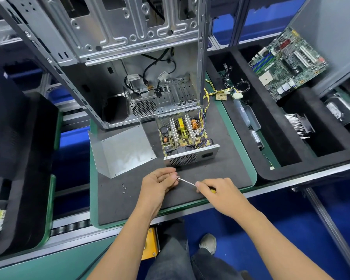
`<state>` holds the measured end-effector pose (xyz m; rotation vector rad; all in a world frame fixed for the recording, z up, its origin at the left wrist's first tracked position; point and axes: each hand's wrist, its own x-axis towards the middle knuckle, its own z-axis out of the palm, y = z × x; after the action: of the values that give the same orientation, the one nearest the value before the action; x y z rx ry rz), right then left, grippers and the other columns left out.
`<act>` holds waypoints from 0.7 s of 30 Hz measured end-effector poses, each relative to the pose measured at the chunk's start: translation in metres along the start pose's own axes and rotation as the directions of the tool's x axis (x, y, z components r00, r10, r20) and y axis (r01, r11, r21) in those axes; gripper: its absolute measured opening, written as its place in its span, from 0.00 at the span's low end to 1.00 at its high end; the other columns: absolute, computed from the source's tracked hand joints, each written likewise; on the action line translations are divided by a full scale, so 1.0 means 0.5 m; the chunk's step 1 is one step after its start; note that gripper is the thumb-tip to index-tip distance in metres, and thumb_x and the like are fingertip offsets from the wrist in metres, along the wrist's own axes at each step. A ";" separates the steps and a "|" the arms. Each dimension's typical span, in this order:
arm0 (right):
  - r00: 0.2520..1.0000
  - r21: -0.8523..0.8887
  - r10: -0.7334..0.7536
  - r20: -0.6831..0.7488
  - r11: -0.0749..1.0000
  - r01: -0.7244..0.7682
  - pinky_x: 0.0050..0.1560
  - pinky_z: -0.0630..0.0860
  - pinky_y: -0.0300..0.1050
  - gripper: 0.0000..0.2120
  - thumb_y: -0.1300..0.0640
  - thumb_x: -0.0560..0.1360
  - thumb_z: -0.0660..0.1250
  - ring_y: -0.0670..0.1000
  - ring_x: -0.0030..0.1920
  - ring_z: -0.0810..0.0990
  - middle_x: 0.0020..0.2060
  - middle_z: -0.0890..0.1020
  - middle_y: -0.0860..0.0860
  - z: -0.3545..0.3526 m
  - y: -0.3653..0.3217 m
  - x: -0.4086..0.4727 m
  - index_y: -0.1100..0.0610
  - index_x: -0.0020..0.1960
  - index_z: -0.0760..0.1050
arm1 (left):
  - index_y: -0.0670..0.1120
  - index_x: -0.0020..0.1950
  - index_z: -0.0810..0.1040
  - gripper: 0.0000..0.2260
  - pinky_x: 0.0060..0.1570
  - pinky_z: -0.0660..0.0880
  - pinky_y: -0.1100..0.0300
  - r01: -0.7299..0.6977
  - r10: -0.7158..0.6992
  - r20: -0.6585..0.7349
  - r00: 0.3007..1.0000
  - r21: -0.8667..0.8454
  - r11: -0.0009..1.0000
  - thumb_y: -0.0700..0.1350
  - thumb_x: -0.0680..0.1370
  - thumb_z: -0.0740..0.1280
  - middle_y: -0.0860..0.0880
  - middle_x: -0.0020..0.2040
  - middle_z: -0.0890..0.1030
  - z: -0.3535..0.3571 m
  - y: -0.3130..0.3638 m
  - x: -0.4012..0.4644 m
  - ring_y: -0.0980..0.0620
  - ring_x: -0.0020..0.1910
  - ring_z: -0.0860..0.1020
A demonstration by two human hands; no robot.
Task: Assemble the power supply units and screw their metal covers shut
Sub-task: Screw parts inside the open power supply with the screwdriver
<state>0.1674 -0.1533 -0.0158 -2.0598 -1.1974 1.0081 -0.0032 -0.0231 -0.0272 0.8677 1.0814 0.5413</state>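
An open power supply unit (185, 136) sits on the dark mat (119, 201), its circuit board and fan exposed. Its bent metal cover (123, 149) lies apart to the left. Several small screws (123, 186) lie loose on the mat near the front left. My right hand (216, 190) grips the yellow handle of a screwdriver (187, 181). My left hand (160, 181) pinches the tip of the screwdriver's shaft; any screw held there is hidden by the fingers. Both hands hover just in front of the unit.
An empty computer case (129, 63) stands open behind the unit. Yellow and black cables (220, 92) trail right from the unit. Black foam trays on the right hold a motherboard (287, 61), a heatsink (298, 125) and a drive (339, 110).
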 end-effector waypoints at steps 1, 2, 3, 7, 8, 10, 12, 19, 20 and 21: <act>0.999 0.048 0.036 0.024 0.998 -0.037 0.28 0.63 0.35 0.19 0.36 0.78 0.57 0.43 0.27 0.66 0.24 0.70 0.46 0.001 0.001 0.001 0.45 0.41 0.81 | 0.42 0.51 0.84 0.08 0.42 0.80 0.65 -0.003 0.003 0.006 1.000 0.014 1.000 0.31 0.75 0.71 0.43 0.43 0.86 0.000 0.002 -0.001 0.51 0.40 0.83; 0.997 0.106 0.063 0.054 0.992 -0.069 0.28 0.64 0.34 0.19 0.36 0.79 0.58 0.42 0.27 0.67 0.23 0.70 0.45 0.002 0.001 0.002 0.43 0.40 0.82 | 0.42 0.51 0.84 0.08 0.41 0.79 0.64 -0.005 0.005 0.009 1.000 0.023 1.000 0.32 0.76 0.70 0.44 0.42 0.86 0.002 0.003 -0.002 0.52 0.39 0.83; 0.994 0.163 0.077 0.081 0.983 -0.089 0.30 0.65 0.33 0.18 0.36 0.79 0.59 0.42 0.27 0.67 0.24 0.70 0.44 0.004 0.002 0.001 0.43 0.40 0.82 | 0.42 0.51 0.83 0.08 0.41 0.79 0.64 -0.005 0.005 0.008 1.000 0.024 1.000 0.32 0.76 0.70 0.44 0.42 0.86 0.004 0.005 -0.003 0.52 0.39 0.82; 0.991 0.356 0.076 0.109 0.928 -0.110 0.28 0.67 0.31 0.09 0.44 0.79 0.63 0.41 0.26 0.71 0.29 0.75 0.48 0.014 0.002 -0.009 0.44 0.43 0.76 | 0.40 0.53 0.83 0.07 0.42 0.79 0.64 0.015 -0.016 -0.006 1.000 -0.084 0.996 0.33 0.76 0.70 0.44 0.42 0.85 0.026 0.007 -0.009 0.53 0.38 0.82; 0.991 0.403 0.082 0.102 0.908 -0.117 0.27 0.66 0.32 0.07 0.46 0.79 0.64 0.41 0.25 0.70 0.30 0.75 0.49 0.018 0.002 -0.016 0.45 0.43 0.75 | 0.40 0.53 0.83 0.07 0.41 0.79 0.64 0.024 -0.024 -0.006 1.000 -0.115 0.993 0.33 0.76 0.70 0.43 0.42 0.85 0.034 0.007 -0.011 0.53 0.37 0.81; 0.992 0.451 0.091 0.083 0.884 -0.119 0.27 0.65 0.32 0.07 0.44 0.77 0.64 0.41 0.25 0.69 0.31 0.75 0.48 0.027 0.006 -0.030 0.47 0.45 0.75 | 0.39 0.53 0.82 0.07 0.40 0.79 0.65 0.034 -0.037 -0.017 0.999 -0.140 0.990 0.33 0.76 0.70 0.44 0.42 0.85 0.053 0.006 -0.015 0.54 0.36 0.80; 0.991 0.494 0.114 0.067 0.859 -0.132 0.27 0.65 0.31 0.10 0.41 0.75 0.63 0.41 0.26 0.70 0.32 0.76 0.48 0.036 0.008 -0.043 0.47 0.45 0.75 | 0.39 0.54 0.82 0.07 0.38 0.78 0.65 0.037 -0.044 -0.047 0.998 -0.143 0.989 0.34 0.76 0.71 0.44 0.41 0.85 0.073 0.002 -0.019 0.55 0.34 0.79; 0.967 0.559 0.247 -0.066 0.812 -0.169 0.29 0.65 0.41 0.09 0.49 0.81 0.62 0.45 0.27 0.67 0.30 0.75 0.49 0.066 0.009 -0.067 0.43 0.42 0.74 | 0.42 0.49 0.80 0.08 0.39 0.78 0.61 0.048 -0.023 -0.195 0.980 0.125 0.991 0.40 0.74 0.76 0.48 0.35 0.84 0.134 -0.001 -0.022 0.54 0.33 0.79; 0.958 0.562 0.269 -0.095 0.809 -0.172 0.30 0.66 0.42 0.08 0.49 0.81 0.62 0.46 0.28 0.68 0.30 0.76 0.49 0.070 0.007 -0.069 0.42 0.42 0.74 | 0.43 0.49 0.80 0.07 0.39 0.79 0.62 0.047 -0.015 -0.194 0.981 0.161 0.986 0.41 0.74 0.76 0.48 0.36 0.85 0.140 -0.002 -0.023 0.55 0.33 0.79; 0.950 0.564 0.289 -0.123 0.807 -0.173 0.30 0.67 0.43 0.08 0.48 0.80 0.62 0.46 0.29 0.68 0.30 0.76 0.50 0.073 0.005 -0.070 0.42 0.43 0.75 | 0.43 0.48 0.81 0.06 0.39 0.79 0.62 0.047 -0.011 -0.188 0.982 0.192 0.980 0.41 0.74 0.76 0.47 0.36 0.85 0.145 -0.003 -0.024 0.55 0.33 0.79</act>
<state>0.1274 -0.1822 -0.0271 -1.8033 -0.4703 1.0673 0.0583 -0.0575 -0.0072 0.9849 1.3329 0.5044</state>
